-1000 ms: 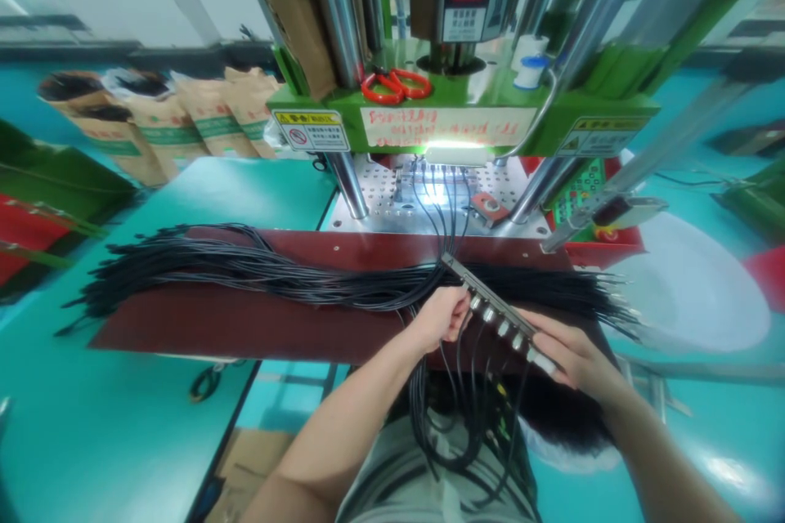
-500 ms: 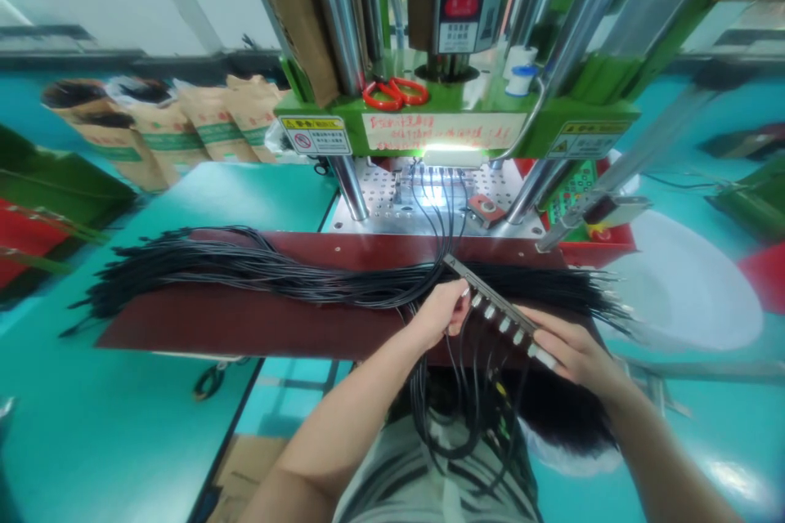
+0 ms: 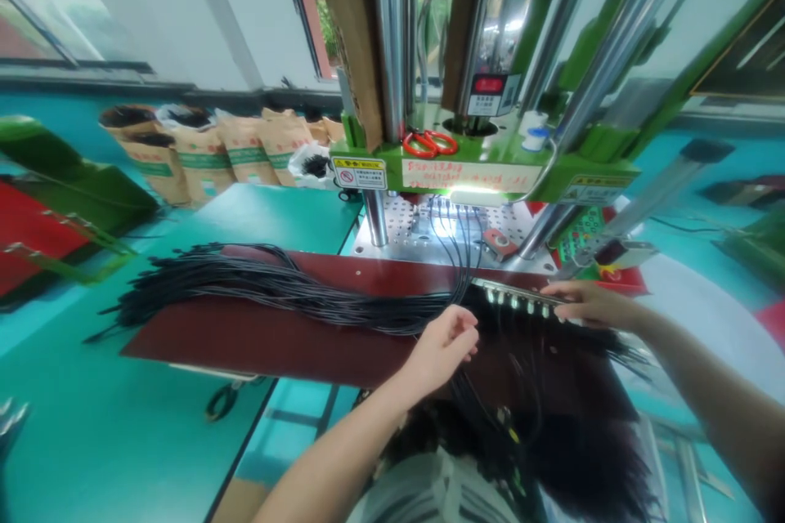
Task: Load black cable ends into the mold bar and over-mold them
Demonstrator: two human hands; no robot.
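Observation:
A slim metal mould bar (image 3: 515, 292) with a row of light connector-like pieces along its near edge lies at the right of the brown board. My right hand (image 3: 582, 302) has its fingers closed on the bar's right end. Left of the bar, my left hand (image 3: 447, 339) is loosely curled, with a gap between thumb and forefinger and nothing visible in it. A thick bundle of black cables (image 3: 294, 294) stretches across the brown board (image 3: 245, 343). Several cables (image 3: 457, 241) run from the press bed toward the bar. More dark cables (image 3: 472, 400) hang below my left hand, blurred.
A green press (image 3: 361, 151) with steel columns stands ahead, its lit perforated bed (image 3: 392, 233) behind the board. Red-handled scissors (image 3: 429, 144) and a thread spool (image 3: 536, 137) rest on it. A red control box (image 3: 619, 282) sits right. Paper sacks (image 3: 239, 151) stand far left.
The bar has moved away from me onto the board and turned more level, with my right hand still on it. My left hand has come off the bar. The cables below it have dropped lower.

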